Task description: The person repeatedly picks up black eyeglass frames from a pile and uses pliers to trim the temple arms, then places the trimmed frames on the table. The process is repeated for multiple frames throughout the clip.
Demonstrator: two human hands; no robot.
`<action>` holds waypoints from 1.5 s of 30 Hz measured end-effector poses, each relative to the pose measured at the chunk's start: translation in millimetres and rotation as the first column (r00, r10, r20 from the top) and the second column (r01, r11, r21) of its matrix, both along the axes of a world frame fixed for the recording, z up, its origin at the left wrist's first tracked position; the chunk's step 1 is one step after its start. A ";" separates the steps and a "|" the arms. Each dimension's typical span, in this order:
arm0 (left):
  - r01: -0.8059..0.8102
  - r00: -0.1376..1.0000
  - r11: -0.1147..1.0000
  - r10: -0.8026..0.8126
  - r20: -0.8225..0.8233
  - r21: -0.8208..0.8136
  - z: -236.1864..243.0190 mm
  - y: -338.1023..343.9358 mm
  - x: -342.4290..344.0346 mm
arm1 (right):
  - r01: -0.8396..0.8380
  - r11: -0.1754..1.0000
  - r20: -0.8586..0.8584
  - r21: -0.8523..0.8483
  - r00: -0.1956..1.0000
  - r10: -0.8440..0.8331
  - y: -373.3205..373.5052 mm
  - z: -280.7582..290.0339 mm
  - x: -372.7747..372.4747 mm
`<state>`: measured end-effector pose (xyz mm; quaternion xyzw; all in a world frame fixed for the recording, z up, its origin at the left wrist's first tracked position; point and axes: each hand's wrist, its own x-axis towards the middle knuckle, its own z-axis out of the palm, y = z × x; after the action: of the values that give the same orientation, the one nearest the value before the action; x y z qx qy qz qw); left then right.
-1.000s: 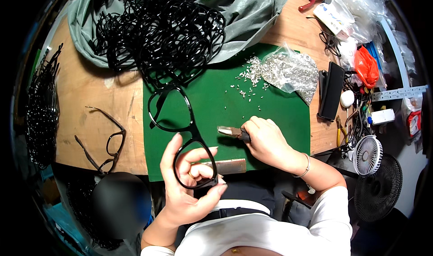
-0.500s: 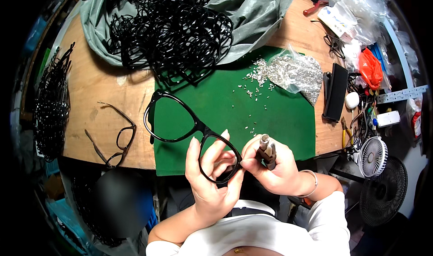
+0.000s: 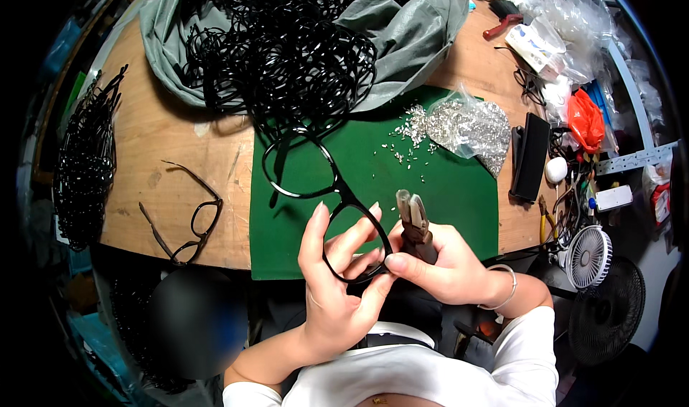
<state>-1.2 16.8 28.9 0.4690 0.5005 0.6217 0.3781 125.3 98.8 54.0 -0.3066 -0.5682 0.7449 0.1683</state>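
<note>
My left hand (image 3: 334, 285) is closed on the lower rim of a black glasses frame (image 3: 343, 189), fingers passing behind and through one eye opening. The frame is tilted, its other eye opening pointing up and to the left over the green mat (image 3: 301, 235). In my right hand (image 3: 448, 267) is a pair of pliers (image 3: 414, 224), wrapped in the fingers with its metal jaws pointing up. The right thumb is at the frame's lower right rim; whether it presses on it I cannot tell. Small silvery metal pieces (image 3: 410, 131) lie scattered farther up the mat.
A grey cloth (image 3: 169, 62) holds a heap of black glasses frames (image 3: 287, 69) at the back. A clear bag of metal pieces (image 3: 470, 127) lies right. At left are brown glasses (image 3: 204, 217) and bundled black frames (image 3: 86, 166). A black case (image 3: 530, 156) and white fan (image 3: 588, 256) stand right.
The glasses frame has shifted slightly right and turned a little steeper. The pliers have tipped, their jaws now reaching higher and farther left. Both hands keep their hold.
</note>
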 end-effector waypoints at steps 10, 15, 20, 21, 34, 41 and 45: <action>0.115 0.973 0.988 -0.092 0.212 -0.100 6.4 -1.6 -8.6 | -0.078 0.983 0.009 -0.164 0.997 0.081 3.4 2.9 -4.6; 0.138 0.943 0.984 -0.095 0.319 -0.113 14.1 -7.4 -19.7 | -0.134 0.988 -0.071 -0.082 0.989 0.128 10.0 9.5 1.2; 0.256 0.901 0.957 -0.185 0.392 -0.136 21.3 -11.7 -34.4 | -0.577 0.812 0.330 0.092 0.787 0.522 26.4 26.8 18.6; 0.248 0.899 0.959 -0.175 0.401 -0.140 22.9 -9.0 -34.1 | -0.631 0.774 0.314 0.053 0.746 0.587 24.5 26.3 19.2; 0.346 0.889 0.921 -0.262 0.376 -0.177 15.9 -5.1 -32.8 | -0.758 0.649 0.574 0.066 0.561 0.596 30.0 29.7 4.4; 0.352 0.892 0.897 -0.235 0.386 -0.269 20.8 -2.3 -32.4 | -0.717 0.696 0.422 -0.032 0.622 0.660 34.8 20.3 11.0; 0.344 0.903 0.903 -0.243 0.354 -0.258 19.7 -0.2 -32.0 | -0.679 0.713 0.255 -0.175 0.668 0.699 37.6 8.0 21.9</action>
<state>-33.1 16.7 48.6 0.3688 0.4492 0.5354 0.6128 147.3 136.3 62.0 -0.1849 -0.6358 0.7149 -0.2248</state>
